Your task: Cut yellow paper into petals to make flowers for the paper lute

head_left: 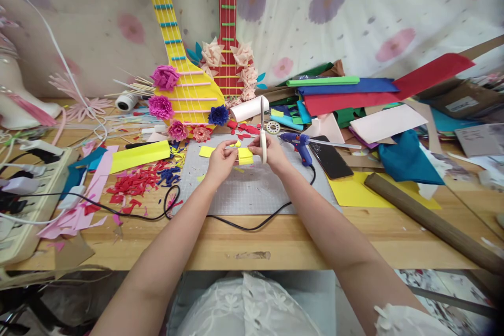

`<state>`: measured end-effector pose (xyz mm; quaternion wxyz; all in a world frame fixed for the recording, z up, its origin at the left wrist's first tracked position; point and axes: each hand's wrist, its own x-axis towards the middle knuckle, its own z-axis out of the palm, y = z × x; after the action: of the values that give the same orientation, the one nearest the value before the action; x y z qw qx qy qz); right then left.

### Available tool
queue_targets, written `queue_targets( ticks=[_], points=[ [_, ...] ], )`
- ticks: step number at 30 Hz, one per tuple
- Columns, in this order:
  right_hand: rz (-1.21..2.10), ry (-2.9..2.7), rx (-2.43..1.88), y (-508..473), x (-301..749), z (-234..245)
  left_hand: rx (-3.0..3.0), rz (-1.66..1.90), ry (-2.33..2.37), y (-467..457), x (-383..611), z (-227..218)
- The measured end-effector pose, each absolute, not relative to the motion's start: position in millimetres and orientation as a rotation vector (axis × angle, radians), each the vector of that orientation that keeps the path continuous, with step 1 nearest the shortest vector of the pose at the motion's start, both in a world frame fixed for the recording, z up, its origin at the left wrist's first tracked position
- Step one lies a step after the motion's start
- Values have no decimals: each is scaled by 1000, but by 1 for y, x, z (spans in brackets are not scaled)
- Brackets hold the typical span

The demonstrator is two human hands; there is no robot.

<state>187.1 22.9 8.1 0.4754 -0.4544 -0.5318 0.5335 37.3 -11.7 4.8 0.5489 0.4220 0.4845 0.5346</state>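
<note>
Over the grey cutting mat (197, 189), my left hand (222, 161) has its fingers pinched on a small piece of yellow paper (236, 144). My right hand (271, 151) is closed round the white handles of a pair of scissors (263, 139), whose blades point away from me. Between and just beneath the hands lies a folded yellow paper strip (246, 156); my right fingertips are close to its end, and I cannot tell if they touch it. Another yellow piece (205, 152) shows left of my left hand.
Behind the mat stand a yellow paper lute (192, 89) and a red one (228, 63) with paper flowers. A blue glue gun (297, 142) and a phone (329, 157) lie right. Red scraps (134, 181) and a power strip (29, 220) are left; a black cable (252, 228) crosses in front.
</note>
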Motion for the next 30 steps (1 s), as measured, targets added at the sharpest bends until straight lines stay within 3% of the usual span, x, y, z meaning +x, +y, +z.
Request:
queue_targets(
  ticks=[19, 30],
  points=[
    [1219, -1374, -1166, 21, 186, 12, 923, 1233, 1264, -12, 40, 15],
    [1394, -1322, -1187, 16, 187, 14, 876, 1331, 1231, -12, 44, 13]
  ],
)
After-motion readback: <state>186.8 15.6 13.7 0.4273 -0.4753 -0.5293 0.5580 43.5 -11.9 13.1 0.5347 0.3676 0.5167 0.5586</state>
